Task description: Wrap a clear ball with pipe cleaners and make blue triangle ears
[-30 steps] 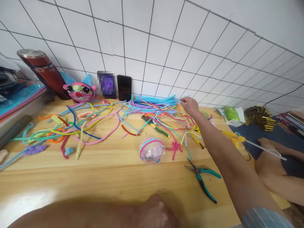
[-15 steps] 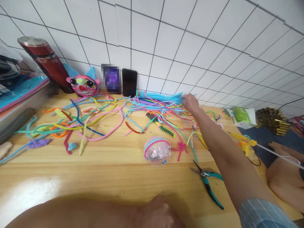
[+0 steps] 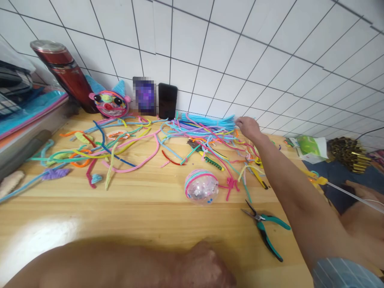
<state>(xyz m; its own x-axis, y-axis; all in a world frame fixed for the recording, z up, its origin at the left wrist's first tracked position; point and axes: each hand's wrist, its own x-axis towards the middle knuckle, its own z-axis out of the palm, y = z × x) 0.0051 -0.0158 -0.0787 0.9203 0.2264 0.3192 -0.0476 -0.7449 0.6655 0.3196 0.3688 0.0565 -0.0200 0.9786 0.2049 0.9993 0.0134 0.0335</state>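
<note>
My right hand [image 3: 248, 129] reaches to the back of the table, at the right end of a bundle of light-blue pipe cleaners [image 3: 210, 120]. Its fingers are drawn together in a pinch; what lies between them is too small to make out. My left hand [image 3: 207, 264] rests low at the front edge, its fingers hidden from view. Between the hands sits a clear plastic ball [image 3: 201, 190], its upper left wrapped in pink and blue pipe cleaners. Beside it lies a knotted pink pipe cleaner [image 3: 231, 184]. Teal-handled long-nose pliers [image 3: 260, 218] lie spread to the right.
Loose pipe cleaners [image 3: 135, 148] cover the left and middle. A decorated face ball [image 3: 111, 105], a phone [image 3: 168, 101] and a red flask [image 3: 64, 76] stand by the tiled wall. Green-handled cutters [image 3: 213, 162] lie among them. A yellow glue gun [image 3: 321, 181] and another person's arm [image 3: 363, 212] are at right.
My right hand has drawn slightly right, away from the end of the blue bundle. The view has shifted a little. The ball and pliers lie as before.
</note>
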